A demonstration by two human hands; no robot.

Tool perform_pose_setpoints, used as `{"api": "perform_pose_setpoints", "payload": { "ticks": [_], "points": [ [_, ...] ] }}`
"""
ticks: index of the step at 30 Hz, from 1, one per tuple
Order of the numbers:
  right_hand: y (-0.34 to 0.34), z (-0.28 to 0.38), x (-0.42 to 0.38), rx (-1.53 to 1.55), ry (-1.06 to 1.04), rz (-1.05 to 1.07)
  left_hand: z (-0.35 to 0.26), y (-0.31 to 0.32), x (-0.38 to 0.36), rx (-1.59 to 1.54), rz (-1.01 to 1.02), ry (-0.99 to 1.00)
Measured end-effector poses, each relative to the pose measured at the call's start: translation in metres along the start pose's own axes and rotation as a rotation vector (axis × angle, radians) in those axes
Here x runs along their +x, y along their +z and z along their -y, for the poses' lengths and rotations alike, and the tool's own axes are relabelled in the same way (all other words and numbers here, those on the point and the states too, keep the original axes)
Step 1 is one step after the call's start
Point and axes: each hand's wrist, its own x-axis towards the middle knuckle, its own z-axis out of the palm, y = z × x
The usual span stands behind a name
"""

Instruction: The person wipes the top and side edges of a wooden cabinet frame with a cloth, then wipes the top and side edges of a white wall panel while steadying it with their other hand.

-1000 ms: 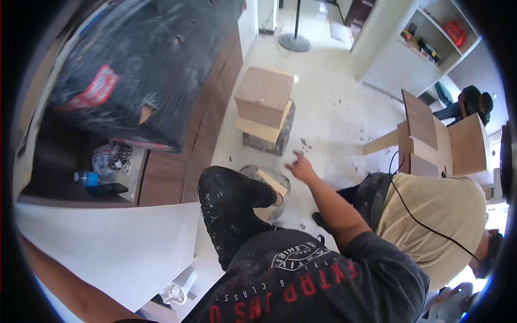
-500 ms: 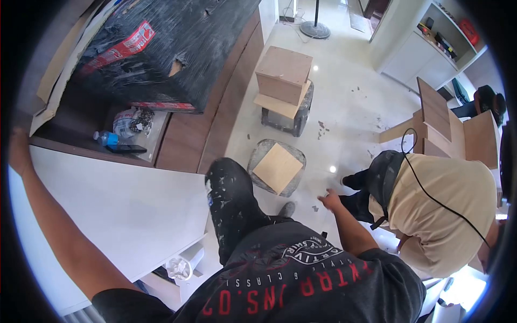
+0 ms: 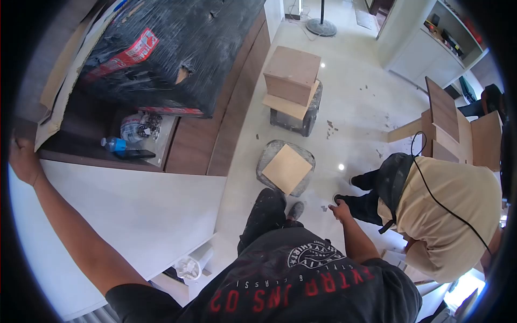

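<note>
My left hand [image 3: 25, 161] is at the far left, its fingers curled against the edge of a brown wooden panel [image 3: 26, 128] beside the white cabinet surface [image 3: 134, 204]. Out to my right side, my right hand [image 3: 340, 210] hangs above the floor with its fingers curled in. Whatever it may hold is too small to make out. It appears close to a co-worker's dark shoe and trouser leg [image 3: 361, 207]. In the open compartment near my left arm lie a blue-labelled bottle [image 3: 114, 144], a dark phone [image 3: 139, 154] and a crumpled plastic bag [image 3: 132, 128].
A large box in black wrap [image 3: 167, 64] rests on the brown cabinet. On the floor stand a stool with a square wooden board [image 3: 288, 168] and another bearing a wooden box [image 3: 292, 75]. The co-worker in a beige shirt [image 3: 452, 210] bends beside wooden panels [image 3: 444, 110].
My raised leg has come down toward the floor beside the stool. The view has shifted slightly left. My right hand's fingers have curled in, while my left hand remains at the panel edge.
</note>
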Motion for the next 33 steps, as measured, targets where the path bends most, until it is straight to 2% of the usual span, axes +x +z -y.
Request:
{"api": "perform_pose_setpoints", "payload": {
  "ticks": [3,7,11,16,20,23,26,29,30,33],
  "points": [
    [0.01,-0.029,0.029,-0.117,-0.096,-0.089,-0.006,-0.011,0.008,0.036,-0.008,0.018],
    [-0.001,-0.05,0.041,-0.093,-0.087,-0.066,-0.02,-0.027,0.012,-0.095,-0.039,-0.063],
    [-0.01,-0.058,0.039,-0.083,-0.086,-0.106,-0.015,-0.023,0.011,-0.217,-0.05,-0.054],
    [-0.042,-0.016,0.003,-0.063,0.01,-0.074,-0.014,-0.008,0.001,-0.187,-0.03,-0.06],
    [-0.043,-0.01,0.019,0.025,0.009,-0.054,-0.032,-0.022,0.003,-0.235,-0.038,-0.147],
    [-0.045,0.002,0.03,0.033,0.004,-0.042,-0.016,0.003,-0.004,-0.251,-0.056,-0.086],
    [-0.048,0.026,0.031,0.057,-0.038,-0.047,-0.023,-0.009,-0.002,-0.297,-0.085,-0.129],
    [-0.032,0.018,0.071,-0.08,-0.247,-0.174,-0.037,-0.03,0.0,-0.325,-0.073,-0.187],
    [-0.04,0.039,0.059,-0.064,-0.144,-0.099,-0.038,-0.031,0.001,-0.33,-0.062,-0.191],
    [-0.046,0.074,0.051,-0.06,-0.124,-0.059,-0.03,-0.034,0.005,-0.294,-0.043,-0.162]
  ]
}}
